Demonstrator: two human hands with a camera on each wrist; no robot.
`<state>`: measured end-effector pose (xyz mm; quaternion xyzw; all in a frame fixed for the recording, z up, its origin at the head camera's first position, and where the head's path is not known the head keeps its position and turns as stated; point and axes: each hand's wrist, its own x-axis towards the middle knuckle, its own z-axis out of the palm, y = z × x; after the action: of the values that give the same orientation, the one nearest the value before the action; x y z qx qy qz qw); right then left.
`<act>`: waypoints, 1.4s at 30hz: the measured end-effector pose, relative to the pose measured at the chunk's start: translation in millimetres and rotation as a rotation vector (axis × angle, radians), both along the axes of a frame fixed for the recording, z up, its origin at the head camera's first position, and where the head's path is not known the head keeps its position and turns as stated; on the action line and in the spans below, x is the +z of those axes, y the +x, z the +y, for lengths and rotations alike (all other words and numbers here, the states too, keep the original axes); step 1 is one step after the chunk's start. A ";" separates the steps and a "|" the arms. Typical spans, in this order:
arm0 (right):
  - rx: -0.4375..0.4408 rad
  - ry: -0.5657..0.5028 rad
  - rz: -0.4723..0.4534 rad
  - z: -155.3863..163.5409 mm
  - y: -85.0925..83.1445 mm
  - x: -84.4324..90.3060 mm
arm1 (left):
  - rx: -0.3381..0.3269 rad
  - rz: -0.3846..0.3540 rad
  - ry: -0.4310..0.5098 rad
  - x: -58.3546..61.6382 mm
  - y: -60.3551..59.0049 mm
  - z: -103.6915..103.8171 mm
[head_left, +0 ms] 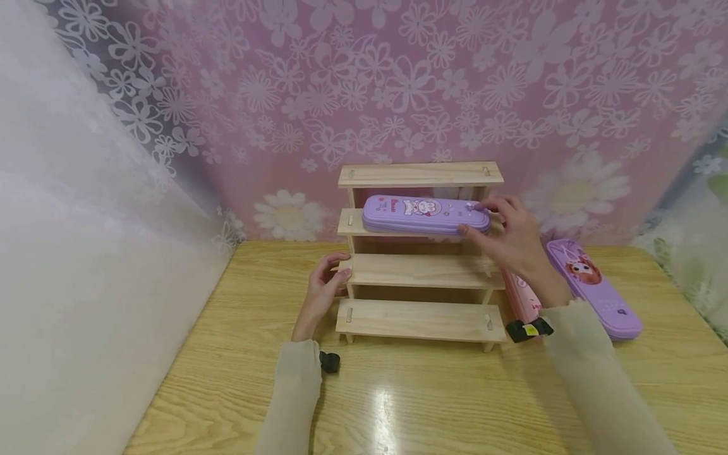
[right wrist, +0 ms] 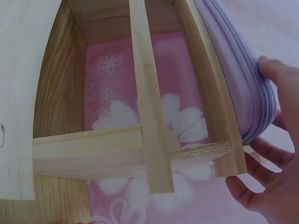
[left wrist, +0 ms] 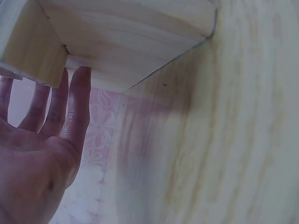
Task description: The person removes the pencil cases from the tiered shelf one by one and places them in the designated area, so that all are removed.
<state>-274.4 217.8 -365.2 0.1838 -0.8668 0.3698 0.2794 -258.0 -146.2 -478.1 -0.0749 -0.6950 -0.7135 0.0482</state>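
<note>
A purple pencil case with a cartoon figure on its lid lies lengthwise along the second shelf from the top of a tiered wooden stand. My right hand holds the case by its right end, thumb at the front edge and fingers at the far side. In the right wrist view, the rounded end of the pencil case sits against the shelf board, close to the thumb. On the other side, my left hand grips the left end of the stand's second-lowest shelf; the left wrist view shows its fingers reaching behind the wood.
Right of the stand, a pink pencil case is partly hidden behind my right forearm. Farther right lies another purple pencil case with a cartoon face. A flowered pink backdrop rises behind the wood-grain table.
</note>
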 end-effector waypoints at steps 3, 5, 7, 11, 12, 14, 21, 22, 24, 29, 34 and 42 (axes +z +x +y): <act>0.018 0.006 0.018 -0.6 3.3 0.1 | -0.001 0.004 -0.002 -1.2 -0.5 -0.2; 0.027 0.008 0.014 -0.6 5.1 0.6 | -0.001 0.006 -0.002 -2.0 -1.3 -0.3; 0.032 0.015 0.004 -0.3 6.3 1.0 | -0.003 0.007 0.002 -1.8 -1.7 -0.2; 0.035 0.024 -0.024 0.8 8.2 1.9 | -0.006 0.011 0.005 -1.6 -1.9 0.7; 0.036 0.024 -0.027 0.7 9.1 2.3 | -0.008 0.014 0.007 -1.2 -1.8 0.9; 0.050 0.028 -0.028 0.3 10.2 3.3 | -0.010 0.015 0.009 -1.5 -1.7 0.8; 0.093 0.084 -0.018 -4.5 11.0 6.8 | -0.012 0.016 0.013 -4.6 -3.7 -2.1; 0.088 0.101 -0.019 -5.0 11.1 6.7 | -0.014 0.017 0.012 -4.8 -4.0 -2.2; 0.084 0.122 -0.030 -5.8 11.1 6.0 | -0.018 0.017 0.012 -4.7 -4.1 -2.2; 0.054 0.174 -0.053 -7.1 14.4 1.8 | -0.010 0.008 0.011 -2.6 -1.6 -1.0; 0.029 0.226 -0.036 -8.1 20.2 -5.1 | -0.002 0.006 0.011 -3.0 -0.7 -0.3; 0.008 0.239 0.098 -9.3 22.6 -18.2 | 0.000 0.005 0.007 -2.2 -0.8 0.2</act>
<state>-251.8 208.5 -383.5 0.2371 -0.8893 0.2553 0.2961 -258.8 -146.0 -480.3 -0.0767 -0.6924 -0.7157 0.0500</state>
